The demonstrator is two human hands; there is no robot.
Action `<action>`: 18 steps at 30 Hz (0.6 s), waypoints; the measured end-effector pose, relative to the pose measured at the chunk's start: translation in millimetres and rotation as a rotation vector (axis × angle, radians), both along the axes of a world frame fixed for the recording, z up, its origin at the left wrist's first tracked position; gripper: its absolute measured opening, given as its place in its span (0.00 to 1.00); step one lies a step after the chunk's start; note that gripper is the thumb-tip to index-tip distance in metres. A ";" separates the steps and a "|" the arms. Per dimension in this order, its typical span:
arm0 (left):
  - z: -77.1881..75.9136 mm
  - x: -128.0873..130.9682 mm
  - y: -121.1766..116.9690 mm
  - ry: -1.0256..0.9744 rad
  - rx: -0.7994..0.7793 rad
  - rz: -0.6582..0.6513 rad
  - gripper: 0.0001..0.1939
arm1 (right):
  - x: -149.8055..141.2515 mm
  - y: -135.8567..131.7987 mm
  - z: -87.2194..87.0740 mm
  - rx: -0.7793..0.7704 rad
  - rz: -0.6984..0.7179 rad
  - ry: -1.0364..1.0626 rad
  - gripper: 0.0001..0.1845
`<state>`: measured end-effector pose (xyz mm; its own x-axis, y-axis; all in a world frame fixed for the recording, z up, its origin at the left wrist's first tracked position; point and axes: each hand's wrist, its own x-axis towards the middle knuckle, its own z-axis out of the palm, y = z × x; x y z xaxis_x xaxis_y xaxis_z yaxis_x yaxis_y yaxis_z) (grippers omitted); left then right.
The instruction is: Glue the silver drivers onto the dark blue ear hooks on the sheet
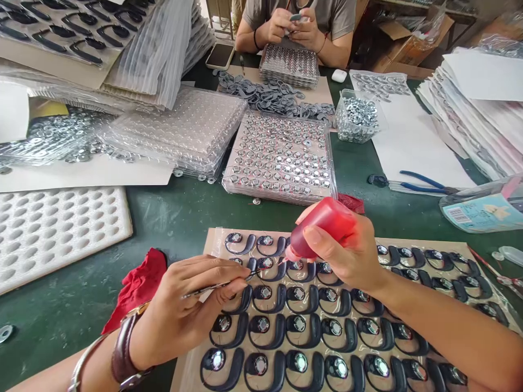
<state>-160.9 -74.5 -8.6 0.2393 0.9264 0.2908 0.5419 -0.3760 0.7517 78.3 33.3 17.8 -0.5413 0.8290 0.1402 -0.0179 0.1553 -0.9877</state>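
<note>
My left hand (192,305) is closed on thin metal tweezers (223,283), their tip at a small round metal disc in a black ear-hook part (261,265). My right hand (347,247) grips a red squeeze bottle (322,226), tilted with its nozzle down beside the same part. Both hands hover over a cardboard sheet (192,365) carrying rows of black ear-hook parts, each with a shiny disc in it.
A clear tray of metal discs (281,158) lies just beyond the sheet. A white foam tray (53,228) sits at left, a red cloth (137,288) by my left wrist, blue pliers (420,182) at right. Another person's hands (294,27) work across the table.
</note>
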 end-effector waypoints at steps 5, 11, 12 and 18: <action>2.0 0.4 6.2 -0.174 -0.327 0.157 0.06 | 8.4 -0.1 5.0 0.012 -0.012 0.005 0.11; -1.3 -0.6 9.0 -0.290 -0.592 0.188 0.14 | 25.2 -1.7 1.1 -0.048 -0.151 0.000 0.08; -0.3 -0.6 9.1 -0.307 -0.585 0.187 0.15 | 28.0 -1.7 0.0 -0.043 -0.179 0.007 0.09; 15.1 -14.5 0.7 -0.301 -0.316 0.217 0.09 | 58.7 8.6 10.8 0.096 -0.361 -0.003 0.11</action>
